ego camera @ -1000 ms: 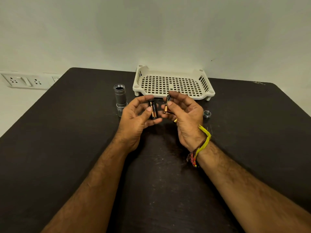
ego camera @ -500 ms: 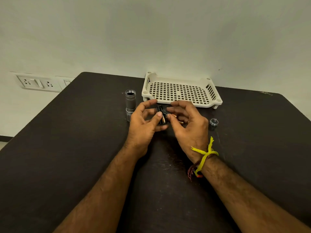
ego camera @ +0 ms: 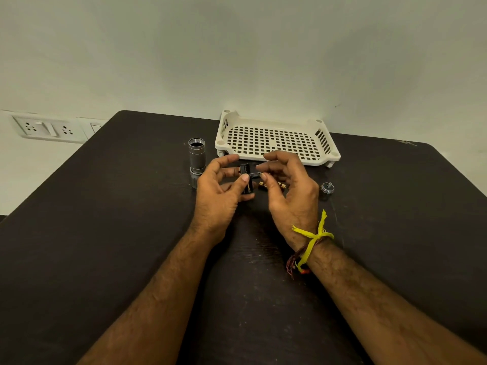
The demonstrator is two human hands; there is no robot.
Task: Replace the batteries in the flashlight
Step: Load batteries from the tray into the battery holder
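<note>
A silver flashlight body stands upright on the dark table, open end up, just left of my hands. My left hand pinches a black battery holder with a black-and-copper battery in it. My right hand pinches a battery at the holder's right side; its shape is mostly hidden by the fingers. A gold-ended battery lies on the table under my right hand. The silver tail cap, spring up, sits to the right.
A white perforated plastic tray stands behind my hands at the table's far edge. A wall socket panel is mounted on the wall at the left. A yellow thread band is on my right wrist.
My hands have come together at the holder, the right hand moving its battery against it. The camera has tilted, so everything sits lower in view.
</note>
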